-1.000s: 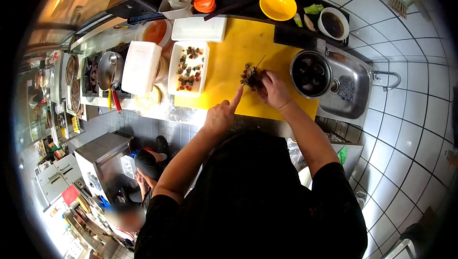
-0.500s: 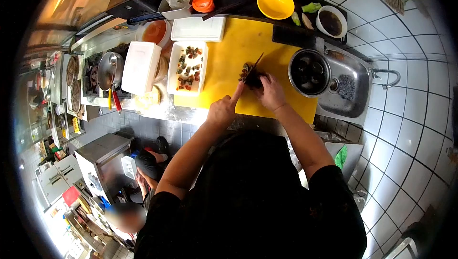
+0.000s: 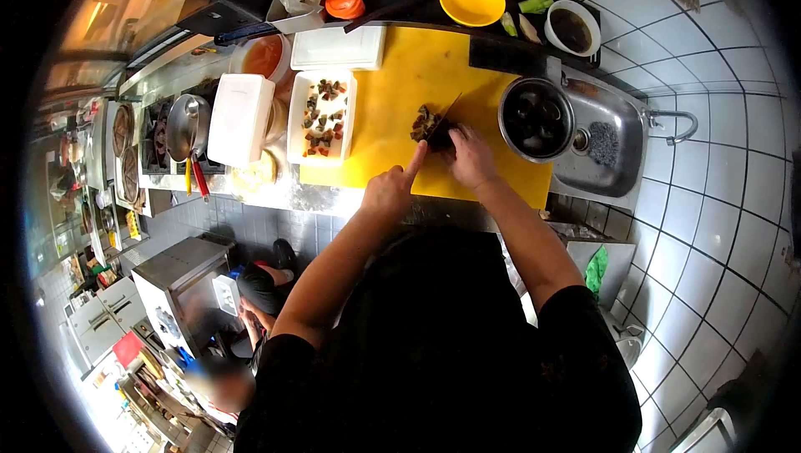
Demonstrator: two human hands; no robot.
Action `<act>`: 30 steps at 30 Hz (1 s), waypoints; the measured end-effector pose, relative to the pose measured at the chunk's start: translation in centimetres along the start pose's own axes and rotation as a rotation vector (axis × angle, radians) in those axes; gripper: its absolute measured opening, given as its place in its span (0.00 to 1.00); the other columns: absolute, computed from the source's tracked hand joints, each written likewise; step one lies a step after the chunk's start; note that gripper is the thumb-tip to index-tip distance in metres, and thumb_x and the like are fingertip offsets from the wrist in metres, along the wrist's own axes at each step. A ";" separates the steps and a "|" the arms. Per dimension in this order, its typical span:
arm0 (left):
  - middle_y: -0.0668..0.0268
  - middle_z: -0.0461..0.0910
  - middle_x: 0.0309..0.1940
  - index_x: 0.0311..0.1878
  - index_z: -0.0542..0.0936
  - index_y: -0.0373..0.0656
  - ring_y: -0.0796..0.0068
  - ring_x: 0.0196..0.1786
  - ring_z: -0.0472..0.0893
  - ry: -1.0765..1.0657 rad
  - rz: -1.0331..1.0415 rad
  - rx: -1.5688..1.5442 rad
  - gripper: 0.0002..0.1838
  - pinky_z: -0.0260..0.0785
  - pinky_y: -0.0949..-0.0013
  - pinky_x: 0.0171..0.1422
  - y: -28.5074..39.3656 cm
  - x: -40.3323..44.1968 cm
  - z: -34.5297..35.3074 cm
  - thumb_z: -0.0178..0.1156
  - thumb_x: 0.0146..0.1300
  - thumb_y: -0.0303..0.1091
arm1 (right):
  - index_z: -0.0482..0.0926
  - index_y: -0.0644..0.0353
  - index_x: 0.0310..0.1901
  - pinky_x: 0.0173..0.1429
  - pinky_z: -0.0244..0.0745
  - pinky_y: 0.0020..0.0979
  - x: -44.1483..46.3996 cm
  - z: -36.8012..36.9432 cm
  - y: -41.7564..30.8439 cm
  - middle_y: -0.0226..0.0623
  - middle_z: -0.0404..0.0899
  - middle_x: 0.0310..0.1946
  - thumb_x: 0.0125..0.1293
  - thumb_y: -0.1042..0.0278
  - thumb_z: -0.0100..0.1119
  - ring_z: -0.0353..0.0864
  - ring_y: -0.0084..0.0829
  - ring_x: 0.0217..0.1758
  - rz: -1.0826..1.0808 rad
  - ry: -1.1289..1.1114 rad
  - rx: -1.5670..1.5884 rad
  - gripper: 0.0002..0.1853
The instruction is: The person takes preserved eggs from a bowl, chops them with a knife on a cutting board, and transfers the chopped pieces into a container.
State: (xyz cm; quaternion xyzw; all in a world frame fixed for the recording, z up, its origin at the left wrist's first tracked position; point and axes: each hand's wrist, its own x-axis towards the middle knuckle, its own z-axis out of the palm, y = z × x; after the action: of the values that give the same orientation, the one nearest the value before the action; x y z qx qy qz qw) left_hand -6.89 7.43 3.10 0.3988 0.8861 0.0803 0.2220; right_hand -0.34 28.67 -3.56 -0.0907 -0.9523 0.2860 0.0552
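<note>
My right hand point(image 3: 470, 158) is closed on a dark-bladed kitchen knife point(image 3: 449, 113), its blade standing at a slant over the yellow cutting board point(image 3: 400, 61). Against the blade's left side lies a small heap of dark and amber chopped pieces point(image 3: 424, 123), which look like preserved egg. My left hand point(image 3: 390, 189) stretches its index finger to the near end of the heap and blade, while the other fingers are curled with nothing seen in them. Left of the heap, a white tray point(image 3: 293, 149) holds similar pieces in spaced clusters.
A metal pot point(image 3: 503, 131) with dark round things stands right of the board, beside the sink point(image 3: 630, 153). A yellow bowl point(image 3: 472, 0) and a white bowl point(image 3: 595, 33) of dark liquid line the back ledge. A co-worker point(image 3: 257, 294) sits behind on the left.
The knife blade has tilted further right, and more of the chopped heap shows beside it. My hands have barely moved. The whole view has shifted slightly.
</note>
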 end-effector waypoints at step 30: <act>0.53 0.80 0.28 0.86 0.49 0.62 0.52 0.29 0.84 0.105 0.040 -0.025 0.50 0.80 0.50 0.36 -0.5 0.1 -0.8 0.55 0.62 0.25 | 0.81 0.63 0.51 0.56 0.78 0.51 -1.1 1.0 -0.6 0.53 0.77 0.48 0.62 0.69 0.68 0.78 0.57 0.52 0.026 0.069 -0.059 0.16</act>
State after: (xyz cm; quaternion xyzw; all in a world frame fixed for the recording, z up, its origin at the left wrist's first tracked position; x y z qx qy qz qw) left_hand -7.65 7.26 3.62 0.4090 0.8873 0.1166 0.1785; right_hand 0.47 27.45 -4.15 -0.1147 -0.9565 0.2555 0.0815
